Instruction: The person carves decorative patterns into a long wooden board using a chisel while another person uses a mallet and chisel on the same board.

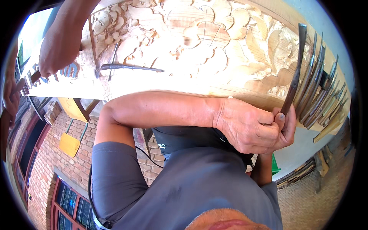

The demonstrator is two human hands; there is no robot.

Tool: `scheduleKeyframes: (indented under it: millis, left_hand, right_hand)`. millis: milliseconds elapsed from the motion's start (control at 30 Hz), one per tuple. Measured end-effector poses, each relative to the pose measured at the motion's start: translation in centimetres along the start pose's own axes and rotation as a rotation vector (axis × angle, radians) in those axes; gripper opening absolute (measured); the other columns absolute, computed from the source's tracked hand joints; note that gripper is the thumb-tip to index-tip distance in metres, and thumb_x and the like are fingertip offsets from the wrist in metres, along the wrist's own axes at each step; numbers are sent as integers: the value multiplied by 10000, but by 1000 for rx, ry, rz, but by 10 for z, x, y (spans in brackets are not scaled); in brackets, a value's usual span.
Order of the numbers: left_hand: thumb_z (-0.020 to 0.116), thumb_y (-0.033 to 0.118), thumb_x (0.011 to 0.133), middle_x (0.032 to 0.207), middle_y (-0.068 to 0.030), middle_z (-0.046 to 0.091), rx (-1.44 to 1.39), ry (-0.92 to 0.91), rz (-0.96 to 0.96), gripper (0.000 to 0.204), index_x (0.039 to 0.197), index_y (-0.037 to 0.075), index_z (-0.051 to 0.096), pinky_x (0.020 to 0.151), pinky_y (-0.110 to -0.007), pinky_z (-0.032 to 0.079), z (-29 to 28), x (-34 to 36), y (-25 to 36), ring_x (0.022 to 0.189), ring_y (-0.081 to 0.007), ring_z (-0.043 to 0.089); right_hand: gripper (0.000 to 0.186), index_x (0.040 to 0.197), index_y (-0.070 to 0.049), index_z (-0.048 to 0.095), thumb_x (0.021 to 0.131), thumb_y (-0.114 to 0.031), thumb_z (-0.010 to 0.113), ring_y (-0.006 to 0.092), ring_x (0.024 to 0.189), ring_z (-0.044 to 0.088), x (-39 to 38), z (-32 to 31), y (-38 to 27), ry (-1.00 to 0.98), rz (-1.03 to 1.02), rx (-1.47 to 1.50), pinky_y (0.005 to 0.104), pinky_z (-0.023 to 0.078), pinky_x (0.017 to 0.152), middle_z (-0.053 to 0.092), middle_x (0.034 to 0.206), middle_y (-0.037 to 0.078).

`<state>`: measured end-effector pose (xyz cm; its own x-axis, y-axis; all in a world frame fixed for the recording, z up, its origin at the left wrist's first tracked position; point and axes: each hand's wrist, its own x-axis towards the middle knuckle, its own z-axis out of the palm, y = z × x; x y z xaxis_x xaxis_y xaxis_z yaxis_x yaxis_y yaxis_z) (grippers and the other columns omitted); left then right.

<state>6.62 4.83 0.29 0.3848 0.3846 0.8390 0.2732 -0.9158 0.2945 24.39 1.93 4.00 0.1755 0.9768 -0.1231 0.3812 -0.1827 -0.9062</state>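
Note:
In front of my chest and at the near edge of a carved wooden panel, my two hands meet. My right hand closes round the wooden handle of a carving chisel, whose flat dark blade points up and away. My left hand reaches across with its fingers curled against the right hand, by the handle's lower end; what lies in them is hidden. Relief shapes like rounded petals and leaves cover the panel. On its left part a dark-handled carving tool lies across a thinner one.
Several wooden-handled carving tools lie side by side at the right. Another person's hand works at the upper left; one more hand shows at the far left edge. A yellow chair stands on brick paving. Timber pieces lie lower right.

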Motion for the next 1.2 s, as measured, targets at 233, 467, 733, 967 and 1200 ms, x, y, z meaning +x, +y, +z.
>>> scheduleKeyframes:
  millis: [233, 467, 733, 967, 1200]
  left_hand:
    - [718, 227, 794, 842, -38, 601, -91, -45, 0, 154, 756, 127, 609, 742, -339, 531, -1, -1, -2, 873, -218, 628]
    - [772, 226, 877, 840, -2, 577, 22, -83, 39, 245, 770, 152, 564, 715, -324, 505, 2, 2, 4, 841, -200, 620]
    - [839, 268, 935, 1300, -122, 701, 409, -373, -579, 334, 1168, 60, 721, 1000, -438, 565, -53, -20, 56, 1190, -325, 687]
    - [861, 192, 911, 1229, -87, 746, 461, -320, -661, 286, 1155, 93, 748, 966, -444, 575, -89, -45, 118, 1141, -317, 713]
    - [871, 150, 896, 1188, -102, 761, 450, -245, -725, 233, 1093, 81, 767, 940, -445, 583, -69, -68, 170, 1102, -323, 726]
  right_hand:
    - [303, 1388, 50, 721, 1118, -85, 701, 104, 835, 662, 0, 10, 37, 38, -155, 14, 275, 555, 730, 774, 980, 43]
    - [272, 1337, 22, 757, 1092, -95, 734, 144, 922, 750, 9, 16, 30, 54, -316, -188, 319, 608, 800, 829, 1067, 117]
    - [298, 1350, 43, 742, 1112, -135, 721, 64, 694, 641, 15, -2, 23, -170, -106, 229, 243, 498, 593, 779, 925, 49]
    - [354, 1433, 19, 719, 1098, -96, 730, 16, 693, 588, 1, -76, 6, -178, -59, 168, 210, 441, 568, 746, 900, 18]
    - [374, 1471, -73, 744, 1101, -108, 700, 16, 798, 616, 35, -178, 0, 86, -251, -288, 203, 466, 682, 746, 913, -26]
